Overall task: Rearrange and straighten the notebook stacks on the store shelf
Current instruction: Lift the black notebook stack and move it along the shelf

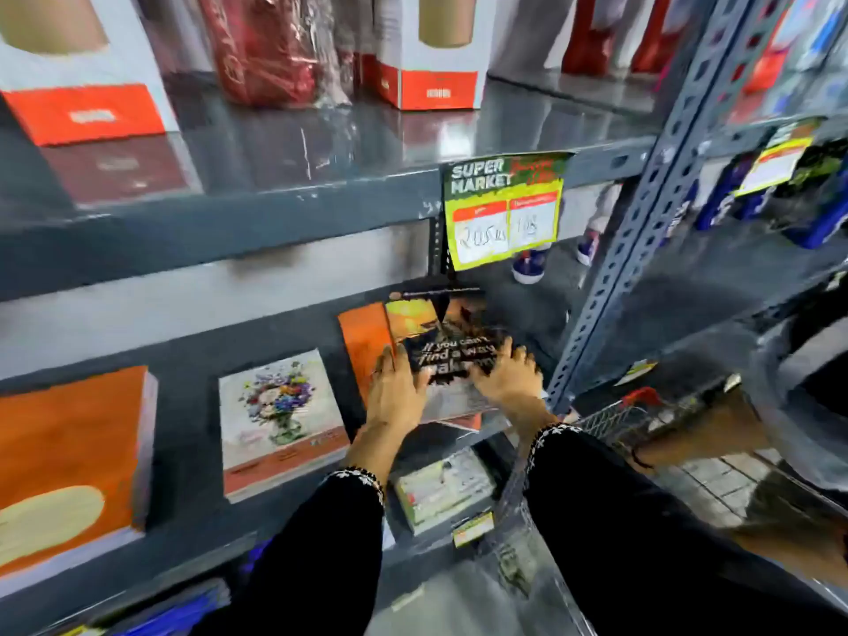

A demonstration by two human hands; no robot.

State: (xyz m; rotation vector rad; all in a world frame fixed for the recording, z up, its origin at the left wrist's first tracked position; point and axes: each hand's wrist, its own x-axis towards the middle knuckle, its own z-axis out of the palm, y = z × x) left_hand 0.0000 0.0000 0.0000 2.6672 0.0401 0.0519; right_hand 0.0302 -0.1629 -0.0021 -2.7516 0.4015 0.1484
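Note:
A stack of notebooks with a dark cover printed with white words lies at the right end of the grey shelf. My left hand presses on its left side and my right hand rests on its right front corner, fingers spread over the cover. An orange notebook sticks out from under the stack on the left. To the left lie a stack with a flower-vase cover and a thick orange stack.
A "SUPER MARKET" price tag hangs from the shelf above, just behind the stack. A perforated steel upright stands to the right. Boxed bottles sit on the upper shelf. More notebooks lie on the shelf below. A shopping trolley stands at the right.

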